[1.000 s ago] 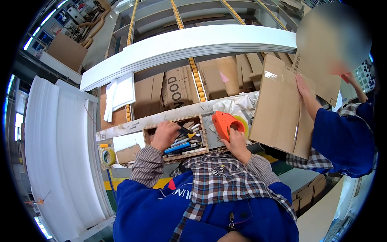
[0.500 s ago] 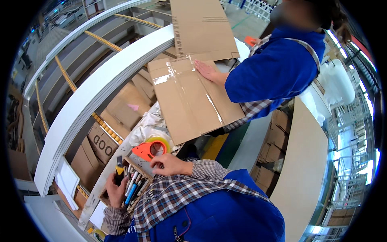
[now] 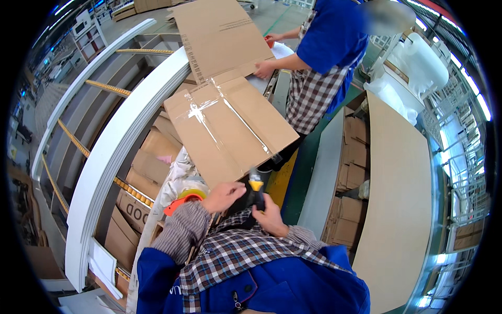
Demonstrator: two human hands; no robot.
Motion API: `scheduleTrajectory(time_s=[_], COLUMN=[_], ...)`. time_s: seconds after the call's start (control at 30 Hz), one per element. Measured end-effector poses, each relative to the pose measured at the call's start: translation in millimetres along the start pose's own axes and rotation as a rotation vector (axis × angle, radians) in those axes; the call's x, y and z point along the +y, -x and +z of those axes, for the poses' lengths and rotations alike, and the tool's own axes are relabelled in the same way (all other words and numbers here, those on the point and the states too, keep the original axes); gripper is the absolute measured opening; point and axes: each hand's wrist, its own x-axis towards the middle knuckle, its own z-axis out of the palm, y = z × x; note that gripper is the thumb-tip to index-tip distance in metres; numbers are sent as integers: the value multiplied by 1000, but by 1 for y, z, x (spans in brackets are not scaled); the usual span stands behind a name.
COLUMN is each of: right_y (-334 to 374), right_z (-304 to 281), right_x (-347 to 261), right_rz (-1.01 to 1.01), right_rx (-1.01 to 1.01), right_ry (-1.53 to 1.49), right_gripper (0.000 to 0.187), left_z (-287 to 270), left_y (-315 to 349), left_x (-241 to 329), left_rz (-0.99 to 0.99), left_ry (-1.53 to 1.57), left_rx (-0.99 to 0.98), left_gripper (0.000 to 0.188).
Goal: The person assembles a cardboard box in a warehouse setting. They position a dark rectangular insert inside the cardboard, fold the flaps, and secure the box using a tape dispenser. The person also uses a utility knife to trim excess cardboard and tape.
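In front of my body, my right hand (image 3: 270, 217) grips a utility knife (image 3: 256, 186) with a black and yellow body, its tip pointing up and away from me. Left of the knife is my left hand (image 3: 226, 197), holding nothing, its fingers loosely stretched toward the knife and slightly blurred. Just beyond both hands lies a flat cardboard piece (image 3: 235, 123) with strips of clear tape across it. An orange tape dispenser (image 3: 183, 202) with a yellow-rimmed roll sits partly behind my left wrist.
Beyond the taped piece, another cardboard sheet (image 3: 219, 36) lies against it, where a co-worker in blue (image 3: 332, 39) stands with hands on its edge. A long curved white panel (image 3: 112, 141) runs along the left. At right are a beige board (image 3: 400, 193) and stacked cardboard (image 3: 353, 172).
The utility knife has passed from my left hand to my right. My left hand has moved from the pen box toward the cardboard. The co-worker's hand has left the taped piece.
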Motion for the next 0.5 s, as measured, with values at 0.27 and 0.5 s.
scheduleTrajectory(time_s=[0.27, 0.5], right_y=[22, -37], right_z=[-30, -76], right_x=[60, 79], right_rz=[295, 294], right_rx=[236, 416], right_ry=[-756, -706], right_gripper=[28, 8], left_z=[41, 83], left_y=[-183, -206], left_x=[-73, -70], left_rz=[187, 209], left_ry=[-498, -703], left_rx=[112, 67], left_gripper=[33, 49])
